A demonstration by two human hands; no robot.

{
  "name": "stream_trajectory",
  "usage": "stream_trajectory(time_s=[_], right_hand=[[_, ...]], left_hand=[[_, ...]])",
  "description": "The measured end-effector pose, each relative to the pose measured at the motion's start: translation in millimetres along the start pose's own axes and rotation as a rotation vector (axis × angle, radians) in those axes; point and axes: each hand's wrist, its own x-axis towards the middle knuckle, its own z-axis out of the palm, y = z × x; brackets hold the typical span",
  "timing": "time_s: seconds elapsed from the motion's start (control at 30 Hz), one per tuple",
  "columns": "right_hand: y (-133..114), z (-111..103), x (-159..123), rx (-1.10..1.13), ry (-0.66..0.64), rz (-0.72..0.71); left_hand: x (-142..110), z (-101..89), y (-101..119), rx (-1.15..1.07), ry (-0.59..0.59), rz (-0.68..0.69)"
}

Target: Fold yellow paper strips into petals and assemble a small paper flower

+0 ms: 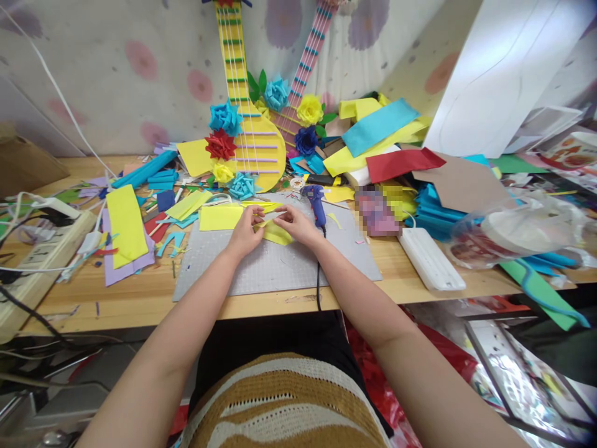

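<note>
Both hands meet over the grey cutting mat (275, 267) on the wooden table. Between them is a piece of yellow paper (278, 234), pinched by my left hand (249, 230) at its left side and by my right hand (298, 226) at its right. The fingertips hide part of its upper edge. Beside my left hand lies a flat yellow sheet (217, 218). A blue glue gun (317, 205) rests just right of my right hand, its black cord running down over the table edge.
Behind the mat stand a yellow paper guitar (261, 146) with paper flowers and a pink one (305, 62). Coloured paper is heaped at right, near a white power strip (431, 258). Another power strip (46, 267) and cables lie at left. A plastic-wrapped tub (517, 230) sits far right.
</note>
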Motion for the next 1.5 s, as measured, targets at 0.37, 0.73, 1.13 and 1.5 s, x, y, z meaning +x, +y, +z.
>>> stream_trajectory(time_s=[0.37, 0.73, 1.13, 1.5], right_hand=[[-0.1, 4.6, 1.4, 0.338, 0.354, 0.199], [-4.5, 6.1, -6.3, 0.357, 0.139, 0.179], [2.9, -5.8, -14.8, -0.024, -0.134, -0.129], [0.0, -9.2, -16.1, -0.353, -0.021, -0.322]], left_hand=[[3.3, 9.7, 10.8, -0.52, 0.097, -0.362], [4.3, 4.5, 4.4, -0.349, 0.039, -0.347], [3.8, -15.8, -7.7, -0.102, -0.03, -0.176], [0.0, -11.5, -6.8, -0.243, -0.141, -0.202]])
